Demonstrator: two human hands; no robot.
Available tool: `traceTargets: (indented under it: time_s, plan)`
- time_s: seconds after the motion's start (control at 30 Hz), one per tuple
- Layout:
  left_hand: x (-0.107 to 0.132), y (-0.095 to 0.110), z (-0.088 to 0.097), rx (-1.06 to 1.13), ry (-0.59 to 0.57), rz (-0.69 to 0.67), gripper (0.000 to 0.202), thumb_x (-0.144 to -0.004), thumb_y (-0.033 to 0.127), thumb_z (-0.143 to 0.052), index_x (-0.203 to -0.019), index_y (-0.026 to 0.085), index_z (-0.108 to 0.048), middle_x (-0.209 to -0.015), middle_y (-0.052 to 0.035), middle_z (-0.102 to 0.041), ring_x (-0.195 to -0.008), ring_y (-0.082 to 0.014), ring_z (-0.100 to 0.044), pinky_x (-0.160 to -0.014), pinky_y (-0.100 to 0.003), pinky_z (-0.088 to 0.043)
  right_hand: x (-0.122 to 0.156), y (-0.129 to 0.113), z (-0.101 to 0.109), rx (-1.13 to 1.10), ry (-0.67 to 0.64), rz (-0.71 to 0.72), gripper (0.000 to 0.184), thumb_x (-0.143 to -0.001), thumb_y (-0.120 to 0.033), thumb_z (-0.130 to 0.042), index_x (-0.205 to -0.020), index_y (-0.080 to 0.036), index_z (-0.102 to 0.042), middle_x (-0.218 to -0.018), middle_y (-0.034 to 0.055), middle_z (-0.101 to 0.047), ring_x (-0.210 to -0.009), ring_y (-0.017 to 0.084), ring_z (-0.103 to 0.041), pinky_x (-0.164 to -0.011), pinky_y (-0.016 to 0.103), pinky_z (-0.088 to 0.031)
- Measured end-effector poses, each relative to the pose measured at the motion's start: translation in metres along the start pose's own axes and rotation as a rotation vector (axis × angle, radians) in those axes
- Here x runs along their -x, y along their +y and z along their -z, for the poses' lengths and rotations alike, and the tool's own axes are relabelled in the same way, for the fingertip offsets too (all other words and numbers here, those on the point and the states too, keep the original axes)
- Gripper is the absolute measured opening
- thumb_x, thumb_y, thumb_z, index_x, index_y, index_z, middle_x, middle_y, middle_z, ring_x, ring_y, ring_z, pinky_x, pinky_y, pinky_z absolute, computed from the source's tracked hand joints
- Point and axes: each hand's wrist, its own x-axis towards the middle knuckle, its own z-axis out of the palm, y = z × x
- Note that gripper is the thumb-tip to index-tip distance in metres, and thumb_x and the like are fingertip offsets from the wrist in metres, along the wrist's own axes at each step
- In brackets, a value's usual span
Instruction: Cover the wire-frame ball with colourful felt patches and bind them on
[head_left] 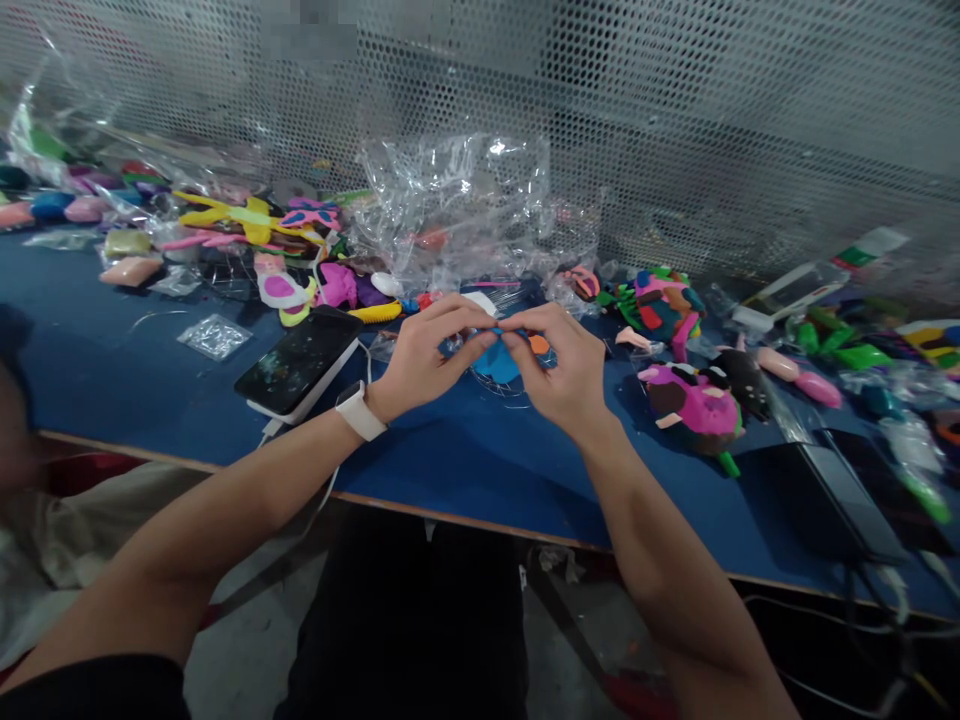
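Two bare hands at work on a blue piece (498,331) above the near-middle part of a dark blue table (450,455). The visible part of the blue piece is a small strip between the fingertips, running roughly left to right; its full length and the way its ends point cannot be told, since the fingers cover them. Directly below, on the near side, shows a broader blue mass (496,370); whether the two are joined is unclear. An orange disc (538,345) lies just beside the right hand.

The left hand (439,350) and right hand (561,365) face each other, backs upward, each pinching the blue piece between thumb and forefinger, the fingertips nearly meeting. The forearms converge from near left and near right; a white watch (361,412) encircles the left wrist.

Containers: a large, crumpled clear plastic bag (457,195) stands at the far middle, with a reddish shape showing through it. A flat clear packet (214,337) lies on the left, its contents too indistinct to name. At the far right, a clear box (799,292) lies tilted near green pieces (844,345). A pink-and-brown figure (697,405) rests right of the right hand.
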Motion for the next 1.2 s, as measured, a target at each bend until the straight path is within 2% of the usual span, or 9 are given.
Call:
traceTargets:
  time_s: [0.17, 0.3, 0.4, 0.57, 0.7, 0.83, 1.0, 1.13, 1.2]
  plan:
    - [0.0, 0.001, -0.001, 0.023, 0.034, 0.018, 0.014, -0.11, 0.03, -0.072, -0.111, 0.023, -0.084, -0.105, -0.0057, -0.084, -0.099, -0.0176, -0.08, -0.095, -0.036, -0.066, 0.002, 0.001, 0.001, 0.017, -0.003, -0.059, 0.016, -0.111, -0.037, -0.071, -0.125, -0.03, -0.075, -0.109, 0.0034, -0.083, -0.094, 0.022, -0.08, -0.087, 0.039, -0.065]
    - [0.0, 0.0, 0.0, 0.029, 0.057, 0.038, 0.017, -0.109, 0.036, -0.076, -0.116, 0.025, -0.087, -0.108, -0.0058, -0.087, -0.098, -0.0174, -0.082, -0.092, -0.035, -0.067, 0.0, -0.002, 0.0, 0.014, 0.08, -0.027, 0.009, -0.109, -0.03, -0.073, -0.117, -0.03, -0.077, -0.104, 0.0016, -0.084, -0.089, 0.02, -0.079, -0.082, 0.037, -0.064]
    - [-0.001, -0.001, 0.001, 0.036, 0.1, 0.054, 0.019, -0.11, 0.038, -0.074, -0.117, 0.026, -0.087, -0.107, -0.0055, -0.088, -0.1, -0.0179, -0.082, -0.089, -0.034, -0.067, -0.003, -0.004, 0.001, 0.027, 0.12, -0.004, 0.014, -0.111, -0.025, -0.069, -0.118, -0.03, -0.079, -0.107, 0.0023, -0.085, -0.095, 0.021, -0.08, -0.086, 0.039, -0.065]
    - [-0.002, 0.0, 0.001, 0.037, 0.119, 0.062, 0.016, -0.11, 0.036, -0.074, -0.112, 0.025, -0.085, -0.101, -0.0042, -0.087, -0.096, -0.0174, -0.082, -0.086, -0.033, -0.066, -0.004, -0.004, 0.002, 0.049, 0.102, -0.008, 0.02, -0.112, -0.024, -0.064, -0.12, -0.031, -0.081, -0.109, 0.0035, -0.085, -0.101, 0.023, -0.081, -0.092, 0.043, -0.066]
    - [-0.002, 0.003, 0.002, 0.043, 0.148, 0.098, 0.013, -0.11, 0.033, -0.074, -0.111, 0.023, -0.082, -0.098, -0.0033, -0.084, -0.086, -0.0141, -0.079, -0.077, -0.028, -0.063, -0.003, -0.005, 0.001, 0.06, 0.057, -0.055, 0.016, -0.11, -0.032, -0.07, -0.12, -0.029, -0.082, -0.11, 0.0044, -0.085, -0.099, 0.023, -0.08, -0.09, 0.041, -0.066]
    - [-0.002, 0.005, 0.002, -0.011, 0.142, 0.064, 0.014, -0.11, 0.032, -0.073, -0.108, 0.023, -0.084, -0.099, -0.0039, -0.085, -0.094, -0.0167, -0.081, -0.083, -0.031, -0.066, -0.003, -0.007, -0.002, 0.019, 0.058, -0.08, 0.01, -0.108, -0.031, -0.074, -0.111, -0.028, -0.083, -0.102, 0.0034, -0.084, -0.092, 0.021, -0.079, -0.084, 0.038, -0.065]
    - [-0.001, 0.002, 0.002, -0.059, 0.122, -0.039, 0.014, -0.109, 0.029, -0.075, -0.116, 0.025, -0.086, -0.11, -0.0049, -0.087, -0.103, -0.0173, -0.083, -0.094, -0.032, -0.068, -0.004, -0.01, -0.002, 0.014, 0.08, -0.139, 0.012, -0.108, -0.032, -0.071, -0.106, -0.029, -0.083, -0.099, 0.0029, -0.084, -0.089, 0.021, -0.078, -0.085, 0.04, -0.064]
    - [0.002, 0.0, 0.002, -0.077, 0.077, 0.01, 0.022, -0.11, 0.035, -0.074, -0.127, 0.025, -0.084, -0.112, -0.0061, -0.087, -0.094, -0.0163, -0.081, -0.091, -0.032, -0.068, -0.003, -0.008, -0.002, 0.023, 0.073, -0.154, 0.011, -0.107, -0.034, -0.074, -0.105, -0.029, -0.084, -0.099, 0.0032, -0.085, -0.092, 0.023, -0.079, -0.087, 0.041, -0.064]
    - [0.002, 0.0, 0.002, -0.085, 0.062, 0.026, 0.023, -0.11, 0.037, -0.074, -0.127, 0.025, -0.084, -0.112, -0.0067, -0.086, -0.096, -0.0171, -0.081, -0.092, -0.034, -0.068, -0.002, -0.006, -0.003, 0.033, 0.073, -0.158, 0.011, -0.107, -0.035, -0.075, -0.105, -0.03, -0.084, -0.1, 0.0036, -0.086, -0.093, 0.023, -0.079, -0.088, 0.042, -0.064]
